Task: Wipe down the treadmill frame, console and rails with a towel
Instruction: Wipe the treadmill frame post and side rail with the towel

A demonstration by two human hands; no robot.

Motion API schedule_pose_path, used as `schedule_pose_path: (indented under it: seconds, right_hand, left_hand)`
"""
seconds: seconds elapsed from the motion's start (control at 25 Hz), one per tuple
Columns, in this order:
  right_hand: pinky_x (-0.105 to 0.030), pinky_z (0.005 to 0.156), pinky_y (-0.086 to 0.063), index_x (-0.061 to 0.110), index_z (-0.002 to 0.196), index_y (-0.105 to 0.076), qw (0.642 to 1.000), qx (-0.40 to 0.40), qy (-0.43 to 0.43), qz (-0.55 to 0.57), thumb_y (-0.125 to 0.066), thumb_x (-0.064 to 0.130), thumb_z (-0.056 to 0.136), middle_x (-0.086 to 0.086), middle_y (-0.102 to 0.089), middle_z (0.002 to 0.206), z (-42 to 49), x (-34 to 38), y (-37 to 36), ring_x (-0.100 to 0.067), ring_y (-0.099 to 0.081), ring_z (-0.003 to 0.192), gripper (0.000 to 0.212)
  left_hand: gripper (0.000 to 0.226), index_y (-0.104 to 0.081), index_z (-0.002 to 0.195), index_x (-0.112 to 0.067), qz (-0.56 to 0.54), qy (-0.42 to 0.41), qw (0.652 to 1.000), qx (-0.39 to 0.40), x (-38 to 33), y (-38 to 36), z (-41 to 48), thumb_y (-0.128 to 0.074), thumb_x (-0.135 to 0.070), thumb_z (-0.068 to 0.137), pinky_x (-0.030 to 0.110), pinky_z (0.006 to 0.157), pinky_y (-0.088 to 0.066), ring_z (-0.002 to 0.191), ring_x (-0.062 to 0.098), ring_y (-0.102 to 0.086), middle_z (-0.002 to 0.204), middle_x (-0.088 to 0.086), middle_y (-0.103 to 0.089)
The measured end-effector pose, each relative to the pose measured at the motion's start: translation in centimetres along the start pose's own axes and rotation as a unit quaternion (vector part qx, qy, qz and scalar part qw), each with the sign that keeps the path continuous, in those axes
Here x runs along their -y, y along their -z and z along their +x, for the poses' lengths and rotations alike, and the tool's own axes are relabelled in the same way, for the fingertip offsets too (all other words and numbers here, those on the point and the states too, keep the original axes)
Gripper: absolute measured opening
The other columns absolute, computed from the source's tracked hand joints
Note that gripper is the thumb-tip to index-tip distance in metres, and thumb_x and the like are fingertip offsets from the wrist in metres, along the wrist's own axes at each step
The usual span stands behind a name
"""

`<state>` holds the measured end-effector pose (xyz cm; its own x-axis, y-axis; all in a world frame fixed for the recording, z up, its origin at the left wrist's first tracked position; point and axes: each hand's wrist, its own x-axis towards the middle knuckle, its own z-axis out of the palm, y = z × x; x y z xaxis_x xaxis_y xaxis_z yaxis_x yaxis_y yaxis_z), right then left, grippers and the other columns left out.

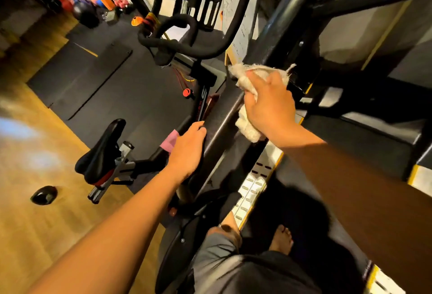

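A black treadmill rail (224,118) runs diagonally up through the middle of the view toward the dark upright frame (280,20). My right hand (268,104) presses a crumpled white towel (247,128) against the rail where it meets the upright. My left hand (189,149) grips the same rail lower down, fingers curled over its edge. The treadmill belt (304,200) lies dark below, with my bare foot (284,238) standing on it.
A black spin bike stands just left of the rail, with its handlebars (187,43) and saddle (102,151). Dark floor mats (88,76) lie on the wooden floor. Balls and weights (93,6) are piled at the far wall. A small black object (44,195) lies on the floor.
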<state>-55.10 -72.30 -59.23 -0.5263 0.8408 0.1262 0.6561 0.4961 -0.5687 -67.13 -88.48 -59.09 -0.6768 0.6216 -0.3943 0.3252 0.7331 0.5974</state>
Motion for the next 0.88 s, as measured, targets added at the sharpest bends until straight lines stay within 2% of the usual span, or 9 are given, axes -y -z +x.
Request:
schedule_pose_path:
  seconds: [0.16,0.24,0.28,0.4,0.56,0.64,0.72,0.76,0.88]
  right_hand:
    - [-0.033,0.059,-0.042,0.033,0.136,-0.05,0.98,0.096,0.154,-0.083,-0.052,0.04,0.089,-0.012,-0.049,0.126,-8.1,3.2,-2.6,-0.032,-0.061,0.078,0.048]
    - [-0.03,0.047,-0.036,0.034,0.127,-0.058,0.957,0.112,0.239,-0.119,-0.06,0.042,0.08,-0.009,-0.057,0.11,-10.2,3.9,-3.1,-0.027,-0.058,0.059,0.048]
    - [-0.031,0.048,-0.034,0.035,0.129,-0.056,0.946,0.122,0.271,-0.131,-0.062,0.042,0.08,-0.008,-0.055,0.109,-9.3,3.7,-2.6,-0.028,-0.059,0.059,0.05]
    - [-0.039,0.068,-0.043,0.043,0.139,-0.04,0.958,0.133,0.205,-0.148,-0.048,0.044,0.092,-0.008,-0.046,0.119,-2.9,1.4,-0.1,-0.038,-0.059,0.087,0.049]
    - [-0.042,0.084,-0.049,0.043,0.134,-0.048,0.996,0.044,0.052,-0.052,-0.042,0.048,0.09,-0.009,-0.053,0.119,1.2,-0.3,1.0,-0.038,-0.056,0.104,0.045]
    - [-0.041,0.083,-0.051,0.045,0.135,-0.045,0.992,0.089,0.084,-0.044,-0.03,0.055,0.086,-0.003,-0.056,0.118,-2.1,1.4,-0.8,-0.032,-0.058,0.104,0.052]
    - [-0.042,0.077,-0.052,0.047,0.131,-0.043,0.978,0.159,0.126,-0.054,-0.026,0.056,0.081,0.003,-0.056,0.111,-7.1,4.2,-2.1,-0.029,-0.059,0.098,0.054]
    - [-0.04,0.073,-0.051,0.044,0.124,-0.048,0.972,0.187,0.134,-0.056,-0.029,0.054,0.078,0.005,-0.056,0.102,-9.2,5.6,-2.4,-0.028,-0.06,0.092,0.051]
    - [-0.037,0.066,-0.049,0.037,0.111,-0.056,0.972,0.177,0.113,-0.108,-0.044,0.046,0.077,0.005,-0.053,0.088,-10.0,8.2,-2.8,-0.025,-0.059,0.084,0.037]
  left_hand:
    - [0.041,-0.052,0.129,-0.016,-0.053,-0.112,0.98,-0.158,0.7,0.0,-0.9,-0.028,-0.03,0.098,0.022,0.094,-0.034,0.108,0.007,-0.049,0.123,-0.005,-0.054]
    - [0.047,-0.049,0.131,-0.014,-0.07,-0.129,0.971,-0.191,0.7,-0.1,-1.6,-0.029,-0.034,0.093,0.018,0.093,-0.031,0.109,0.002,-0.044,0.124,-0.009,-0.048]
    - [0.048,-0.048,0.132,-0.013,-0.076,-0.13,0.97,-0.191,0.7,-0.1,-1.9,-0.03,-0.034,0.093,0.018,0.094,-0.03,0.11,0.002,-0.043,0.125,-0.009,-0.048]
    - [0.038,-0.046,0.134,-0.017,-0.092,-0.093,0.979,-0.159,0.5,0.2,-2.2,-0.034,-0.029,0.1,0.017,0.091,-0.028,0.104,-0.008,-0.034,0.127,-0.009,-0.048]
    - [0.028,-0.052,0.127,-0.01,-0.145,-0.116,0.964,-0.191,1.2,0.2,-2.1,-0.042,-0.018,0.102,0.001,0.082,-0.031,0.097,-0.012,-0.045,0.115,-0.002,-0.056]
    - [0.024,-0.056,0.12,-0.009,-0.165,-0.124,0.957,-0.204,1.7,0.3,-1.9,-0.046,-0.015,0.099,0.005,0.083,-0.036,0.101,0.0,-0.054,0.109,0.0,-0.059]
    - [0.027,-0.056,0.116,-0.011,-0.213,-0.143,0.947,-0.192,2.2,0.0,-1.6,-0.048,-0.023,0.093,0.026,0.086,-0.048,0.097,0.018,-0.057,0.107,0.005,-0.06]
    - [0.031,-0.056,0.114,-0.013,-0.233,-0.157,0.942,-0.186,2.5,-0.1,-1.5,-0.047,-0.028,0.089,0.034,0.085,-0.05,0.095,0.019,-0.057,0.108,0.007,-0.059]
    - [0.025,-0.055,0.107,-0.022,-0.275,-0.153,0.932,-0.182,3.1,0.5,-0.9,-0.048,-0.034,0.086,0.032,0.083,-0.05,0.096,0.017,-0.058,0.115,0.01,-0.054]
